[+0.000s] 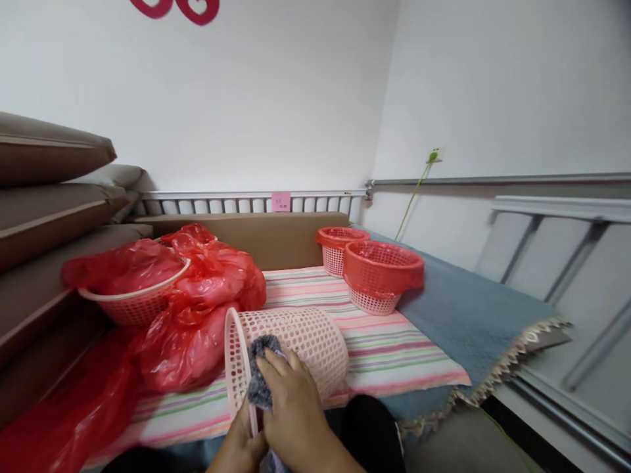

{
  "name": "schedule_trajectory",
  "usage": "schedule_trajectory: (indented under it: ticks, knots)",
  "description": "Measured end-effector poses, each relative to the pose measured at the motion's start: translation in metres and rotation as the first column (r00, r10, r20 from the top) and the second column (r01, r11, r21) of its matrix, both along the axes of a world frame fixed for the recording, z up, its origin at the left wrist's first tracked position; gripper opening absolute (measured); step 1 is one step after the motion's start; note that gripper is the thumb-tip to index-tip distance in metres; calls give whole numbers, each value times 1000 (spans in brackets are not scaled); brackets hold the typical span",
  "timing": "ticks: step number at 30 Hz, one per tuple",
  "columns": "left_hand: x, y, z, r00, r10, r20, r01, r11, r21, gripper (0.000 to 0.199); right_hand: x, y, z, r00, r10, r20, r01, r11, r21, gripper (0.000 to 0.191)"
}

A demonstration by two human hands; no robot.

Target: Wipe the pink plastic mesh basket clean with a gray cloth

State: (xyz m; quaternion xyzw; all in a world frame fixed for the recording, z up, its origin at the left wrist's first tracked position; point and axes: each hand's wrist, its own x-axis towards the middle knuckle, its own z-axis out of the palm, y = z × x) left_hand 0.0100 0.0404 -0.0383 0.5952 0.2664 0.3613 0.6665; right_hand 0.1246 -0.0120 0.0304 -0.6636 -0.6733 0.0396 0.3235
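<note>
A pale pink perforated plastic basket (308, 341) lies on its side in front of me, its mouth turned to the left. My left hand (241, 440) is closed around the near part of the basket's rim, its fingers partly hidden. My right hand (293, 407) presses a grey fuzzy cloth (263, 371) against the basket's outside, close to the rim. A bit of lilac cloth shows below my hands.
Red plastic bags (211, 282) and a bag-lined basket (133, 305) lie to the left, beside stacked cushions (54, 203). Two baskets with red liners (383, 269) stand back right on a striped cloth (394, 355). A metal railing (552, 243) runs along the right.
</note>
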Motion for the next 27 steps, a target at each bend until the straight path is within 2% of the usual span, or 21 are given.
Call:
schedule_trajectory:
  ticks: [3,7,9,11,17,21,24,27]
  knots:
    - [2,-2,-5,1000,3,-1,-3,1000,-14,78,44,3,-12,982,-171,84,174,984,-29,63]
    - [2,-1,-9,1000,-11,-5,11,1000,-10,86,116,10,-26,884,-437,166,457,884,-104,59]
    - [1,1,-8,999,-37,-10,37,999,-23,87,140,13,-28,856,-490,164,512,848,-140,57]
    - [1,2,-8,1000,-30,-5,29,999,-37,87,150,16,-28,854,-495,159,517,842,-152,56]
    - [4,-4,-6,996,-68,58,70,997,-29,92,138,21,-23,850,-480,216,516,841,-165,57]
    - [3,-7,-2,988,-129,80,129,992,9,91,123,25,-14,873,-415,257,464,870,-169,59]
    - [3,-8,-2,986,-142,83,142,990,6,87,102,27,-6,905,-334,263,383,909,-166,60]
    - [5,-8,-3,982,-148,117,152,988,-19,83,69,23,2,942,-249,226,282,951,-129,62]
